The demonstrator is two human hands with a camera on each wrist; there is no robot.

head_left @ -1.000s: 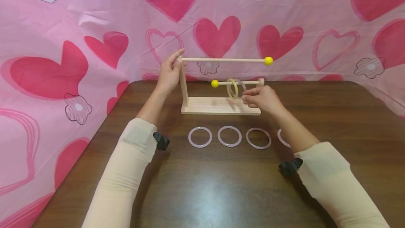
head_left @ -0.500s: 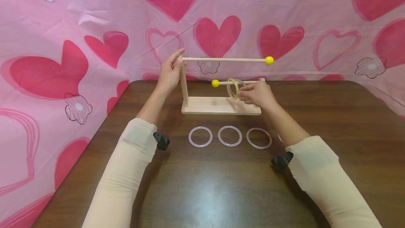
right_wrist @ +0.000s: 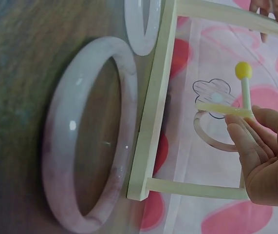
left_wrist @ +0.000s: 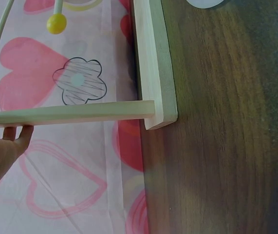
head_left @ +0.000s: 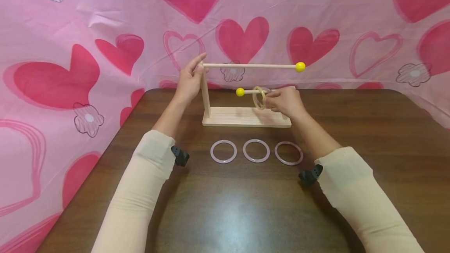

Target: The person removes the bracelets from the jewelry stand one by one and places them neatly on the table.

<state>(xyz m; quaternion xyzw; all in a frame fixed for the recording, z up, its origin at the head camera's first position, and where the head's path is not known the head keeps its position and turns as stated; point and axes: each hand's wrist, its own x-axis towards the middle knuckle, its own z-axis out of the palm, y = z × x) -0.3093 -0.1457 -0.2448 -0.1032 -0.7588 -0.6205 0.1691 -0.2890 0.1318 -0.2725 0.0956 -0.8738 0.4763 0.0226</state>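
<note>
A wooden stand (head_left: 242, 117) has two level rods, each tipped with a yellow ball. My left hand (head_left: 189, 80) grips the top of its left upright (head_left: 205, 97), fingers behind the wood in the left wrist view. Around the lower rod (head_left: 249, 91) hangs a yellow bangle (right_wrist: 221, 108), its edge pinched between the thumb and fingers of my right hand (head_left: 287, 104). A pale lilac bangle (right_wrist: 208, 140) hangs right beside it, partly hidden by those fingers. The upper rod (head_left: 249, 65) carries no bangle.
Three pale lilac bangles, a left one (head_left: 223, 162), a middle one (head_left: 256, 161) and a right one (head_left: 289, 164), lie in a row on the brown table (head_left: 225, 202) before the stand. A pink heart-print cloth (head_left: 168, 3) hangs behind.
My right hand has moved left along the lower rod from the lilac bangle to the yellow one. Its forearm now covers another lilac bangle at the row's right end. The left hand stays put.
</note>
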